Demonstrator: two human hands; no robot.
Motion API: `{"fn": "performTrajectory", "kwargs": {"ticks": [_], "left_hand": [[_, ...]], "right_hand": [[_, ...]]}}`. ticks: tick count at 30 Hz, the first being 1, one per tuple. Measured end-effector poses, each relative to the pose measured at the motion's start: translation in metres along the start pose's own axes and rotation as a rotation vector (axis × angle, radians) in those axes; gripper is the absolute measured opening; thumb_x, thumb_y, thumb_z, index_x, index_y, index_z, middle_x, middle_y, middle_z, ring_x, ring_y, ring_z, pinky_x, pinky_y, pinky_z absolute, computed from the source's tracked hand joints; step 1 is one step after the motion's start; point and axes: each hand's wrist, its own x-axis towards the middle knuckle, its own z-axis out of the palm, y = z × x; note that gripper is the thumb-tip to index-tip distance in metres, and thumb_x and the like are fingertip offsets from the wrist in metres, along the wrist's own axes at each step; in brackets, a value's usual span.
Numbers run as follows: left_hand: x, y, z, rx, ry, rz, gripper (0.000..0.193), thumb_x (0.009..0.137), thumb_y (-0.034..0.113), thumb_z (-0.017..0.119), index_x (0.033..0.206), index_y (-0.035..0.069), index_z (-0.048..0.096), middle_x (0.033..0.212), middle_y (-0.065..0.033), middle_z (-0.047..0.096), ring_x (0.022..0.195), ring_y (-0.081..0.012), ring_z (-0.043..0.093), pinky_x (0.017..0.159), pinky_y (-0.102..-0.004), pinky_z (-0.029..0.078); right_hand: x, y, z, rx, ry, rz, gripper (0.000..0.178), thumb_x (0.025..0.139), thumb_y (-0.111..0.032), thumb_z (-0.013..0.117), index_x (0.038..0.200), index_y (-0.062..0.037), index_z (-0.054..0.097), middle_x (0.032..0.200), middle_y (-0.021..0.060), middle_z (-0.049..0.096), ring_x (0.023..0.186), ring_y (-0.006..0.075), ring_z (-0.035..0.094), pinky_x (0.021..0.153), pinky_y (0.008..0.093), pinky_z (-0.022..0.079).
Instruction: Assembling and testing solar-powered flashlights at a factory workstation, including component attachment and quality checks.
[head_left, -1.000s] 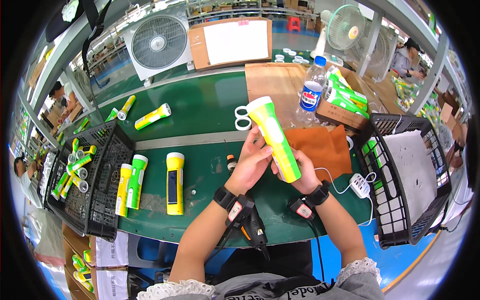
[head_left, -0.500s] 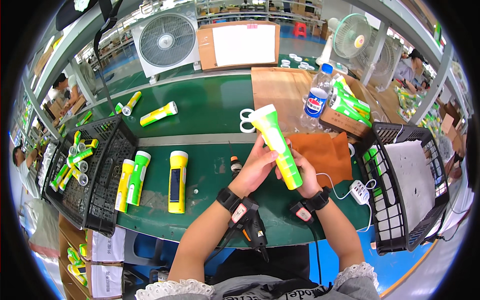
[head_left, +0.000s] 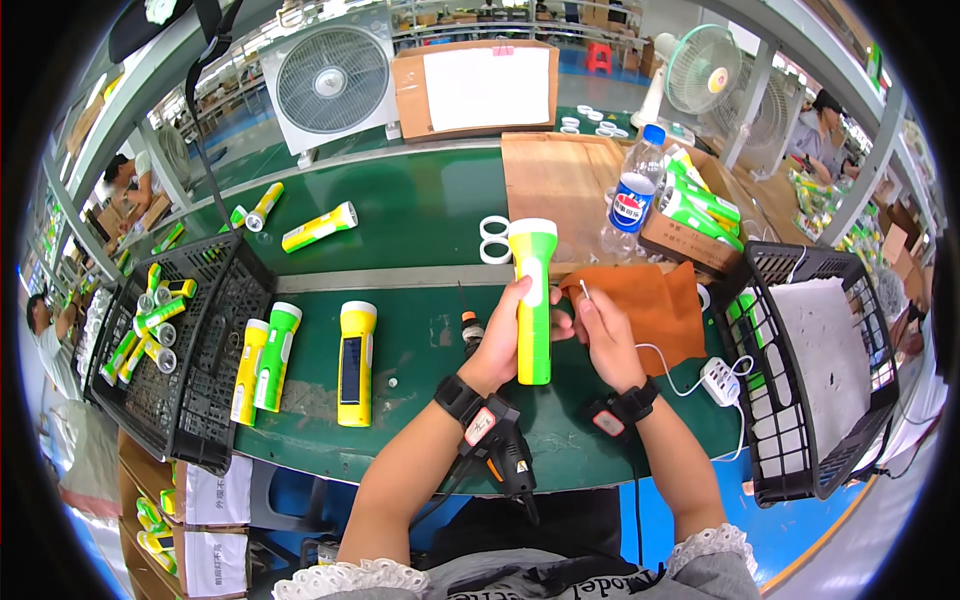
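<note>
My left hand [head_left: 500, 338] is wrapped round a green-and-yellow flashlight [head_left: 535, 335] with a white head ring. It stands nearly upright, head pointing away from me. Beside it my right hand [head_left: 612, 340] pinches a thin, pale stick-like piece [head_left: 585, 289] whose kind I cannot make out; this hand is apart from the flashlight. A brown cloth [head_left: 665, 310] lies just behind the right hand. Beneath my left wrist is a black hot glue gun [head_left: 515, 465]. Farther left, another flashlight [head_left: 355, 365] with a dark panel rests on the green bench, near two more flashlights [head_left: 272, 360].
Black crates stand left [head_left: 215, 340] and right [head_left: 770, 400], the left holding several flashlights. A cola bottle [head_left: 632, 195], white rings [head_left: 494, 240] and a carton of flashlights [head_left: 690, 245] sit behind my hands. A white power strip [head_left: 720, 382] lies right.
The flashlight has turned from slanted to nearly upright and shifted slightly left. My right hand has come away from it, and the thin piece in its fingers shows more plainly.
</note>
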Motion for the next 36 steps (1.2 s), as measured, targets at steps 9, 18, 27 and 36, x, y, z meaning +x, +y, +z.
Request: {"fn": "performTrajectory", "kwargs": {"ticks": [9,18,27,36], "left_hand": [[-0.002,0.000,0.009,0.220,-0.150,-0.134,0.043,0.073,0.011,0.059,0.110,0.012,0.036,0.090,-0.0038,0.043,0.058,-0.0123,0.045,0.050,-0.0247,0.038],[0.000,0.001,0.007,0.090,-0.140,-0.269,0.037,0.085,0.042,0.046,0.108,0.012,0.041,0.085,-0.0011,0.043,0.053,-0.0092,0.039,0.046,-0.0228,0.035],[0.000,0.000,0.005,0.044,-0.130,-0.323,0.047,0.090,0.054,0.028,0.107,0.013,0.042,0.082,-0.0013,0.044,0.050,-0.0096,0.039,0.044,-0.0232,0.034],[-0.003,-0.002,0.016,0.394,-0.218,-0.084,0.076,0.084,0.026,0.049,0.136,0.034,-0.006,0.095,-0.0071,0.045,0.061,-0.0151,0.051,0.050,-0.0287,0.047]], "right_hand": [[0.006,-0.016,-0.027,-0.574,0.105,-0.278,0.013,0.083,-0.015,0.051,0.095,-0.0124,0.056,0.068,0.0099,0.059,0.059,0.0291,0.057,0.051,0.0391,0.043],[0.005,-0.014,-0.032,-0.619,0.111,-0.352,0.010,0.081,-0.014,0.053,0.089,-0.0116,0.058,0.067,0.0102,0.059,0.057,0.0300,0.056,0.050,0.0390,0.042],[0.006,-0.014,-0.027,-0.545,0.139,-0.365,0.008,0.081,-0.014,0.053,0.086,-0.0101,0.058,0.067,0.0098,0.059,0.058,0.0297,0.056,0.050,0.0388,0.042],[0.016,-0.039,-0.041,-1.046,0.068,-0.642,0.008,0.067,-0.010,0.057,0.074,-0.0096,0.054,0.058,0.0051,0.052,0.054,0.0234,0.055,0.048,0.0345,0.042]]}}
